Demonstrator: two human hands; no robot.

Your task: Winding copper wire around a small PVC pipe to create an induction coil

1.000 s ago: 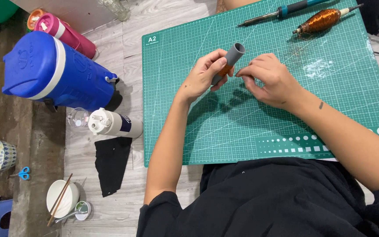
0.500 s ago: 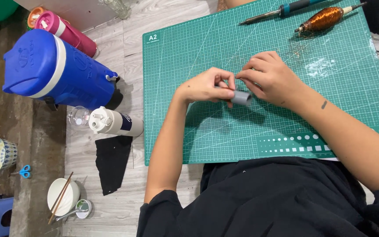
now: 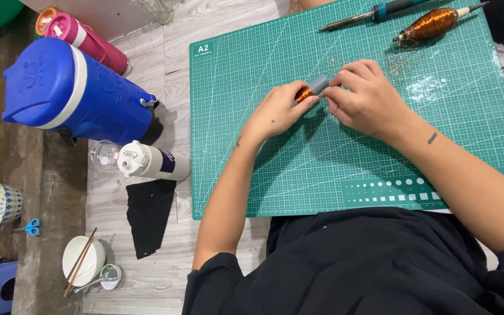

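Two hands meet near the middle of the green cutting mat [image 3: 252,146]: the left hand [image 3: 278,111] pinches the copper-wound end of a short grey tube [image 3: 316,86], and the right hand [image 3: 364,96] clamps its other end. Uneven tension could probably loosen the fine winding or snap the wire.

White label [image 3: 203,49] on green cutting mat [image 3: 345,169] corner; dark band label [image 3: 167,163] on white bottle [image 3: 153,161]
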